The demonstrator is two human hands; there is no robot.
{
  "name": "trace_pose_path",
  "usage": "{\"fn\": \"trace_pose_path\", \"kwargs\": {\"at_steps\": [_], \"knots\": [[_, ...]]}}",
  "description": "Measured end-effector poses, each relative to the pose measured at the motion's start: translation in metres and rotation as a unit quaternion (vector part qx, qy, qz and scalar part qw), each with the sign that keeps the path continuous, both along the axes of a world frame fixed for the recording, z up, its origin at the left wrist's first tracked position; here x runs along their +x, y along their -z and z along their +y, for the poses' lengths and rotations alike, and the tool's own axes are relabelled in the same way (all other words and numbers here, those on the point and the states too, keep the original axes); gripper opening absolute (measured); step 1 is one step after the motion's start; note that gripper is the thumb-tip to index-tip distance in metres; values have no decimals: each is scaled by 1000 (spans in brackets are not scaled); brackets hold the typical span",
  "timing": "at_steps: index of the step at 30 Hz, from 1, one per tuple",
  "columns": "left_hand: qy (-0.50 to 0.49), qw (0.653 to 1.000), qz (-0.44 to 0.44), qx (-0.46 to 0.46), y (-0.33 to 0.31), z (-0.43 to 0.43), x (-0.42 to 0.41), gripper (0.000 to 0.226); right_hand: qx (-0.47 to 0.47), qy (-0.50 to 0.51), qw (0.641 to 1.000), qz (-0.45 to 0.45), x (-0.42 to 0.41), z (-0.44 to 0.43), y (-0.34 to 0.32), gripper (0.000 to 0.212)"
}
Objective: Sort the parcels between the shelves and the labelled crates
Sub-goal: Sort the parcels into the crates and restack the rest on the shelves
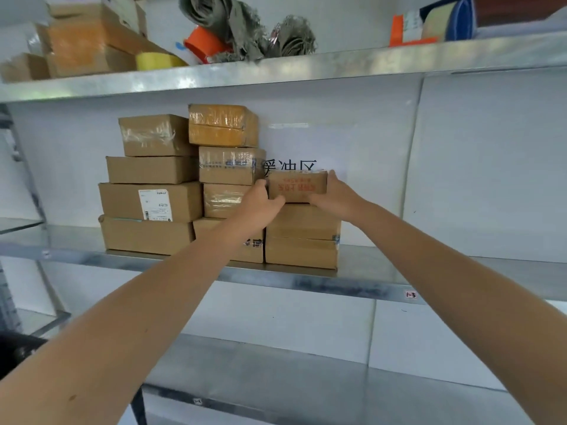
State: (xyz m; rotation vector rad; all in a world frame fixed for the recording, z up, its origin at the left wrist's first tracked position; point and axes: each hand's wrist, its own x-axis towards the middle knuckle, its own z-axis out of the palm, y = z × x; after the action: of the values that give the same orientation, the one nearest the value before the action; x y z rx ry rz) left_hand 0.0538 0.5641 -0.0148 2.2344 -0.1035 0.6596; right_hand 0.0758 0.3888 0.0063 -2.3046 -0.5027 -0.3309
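I have both arms stretched out to the middle shelf [383,289], and the small parcel [297,188] sits between my two hands: brown card, red print on its front face. My left hand [260,204] grips its left end, fingers wrapped round the edge and the thumb lying along the lower front corner. My right hand [334,194] grips the right end, fingers reaching over the top right corner. Both hands are clamped on the one parcel, one at each end.

The parcel is level and directly above a column of two larger boxes [302,237] at the right end of the stack. I cannot tell whether it rests on the upper box or is held just clear of it. Just to its left, beside my left hand, stands a taller column of taped parcels topped by an orange-yellow parcel [222,125]. Further left is another column, one box of which carries a white shipping label [155,205].

Behind the small parcel a paper sign [306,142] on the white back wall shows black characters, their lower part hidden by the parcel. A small tag [410,294] on the shelf's front edge reads 1-3. The top shelf [337,67] carries cartons, a yellow tape roll [159,61] and bundled grey cloth [233,23]
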Motion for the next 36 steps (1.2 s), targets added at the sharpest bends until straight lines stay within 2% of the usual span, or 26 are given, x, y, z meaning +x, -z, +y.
{"fn": "trace_pose_path", "kwargs": {"at_steps": [2, 5, 10, 14, 18, 22, 23, 26, 27, 31, 33, 36], "knots": [[16, 999, 3, -30, 4, -2, -2, 49, 67, 5, 998, 15, 8, 3, 3, 58], [19, 996, -33, -85, 10, -2, -13, 48, 104, 12, 995, 3, 4, 3, 5, 44], [54, 971, -110, -203, 13, 0, -42, 28, 201, 11, 975, -94, -22, -4, 2, 36], [106, 940, -124, -300, 26, 2, -76, 7, 270, -12, 953, -138, -63, -4, 10, 24], [123, 915, -168, -345, 68, 13, -123, 18, 276, -45, 953, -115, -103, -1, 44, 26], [83, 902, -139, -401, 123, 23, -163, 27, 295, -60, 952, -50, -127, 1, 98, 26], [67, 902, -126, -407, 136, 25, -171, 29, 281, -60, 957, -33, -130, 4, 113, 26], [3, 918, -100, -384, 171, 32, -188, 34, 198, -72, 978, -7, -138, 23, 156, 9], [-24, 922, -96, -375, 180, 35, -193, 35, 178, -80, 981, 3, -141, 31, 169, 12], [-112, 901, -74, -413, 218, 44, -218, 15, 163, -100, 981, 36, -162, 61, 211, 19], [-133, 893, -53, -427, 233, 52, -233, 15, 164, -114, 979, 51, -171, 74, 231, 26], [-165, 903, -28, -395, 252, 65, -257, 14, 170, -132, 971, 107, -178, 88, 258, 29]]}}
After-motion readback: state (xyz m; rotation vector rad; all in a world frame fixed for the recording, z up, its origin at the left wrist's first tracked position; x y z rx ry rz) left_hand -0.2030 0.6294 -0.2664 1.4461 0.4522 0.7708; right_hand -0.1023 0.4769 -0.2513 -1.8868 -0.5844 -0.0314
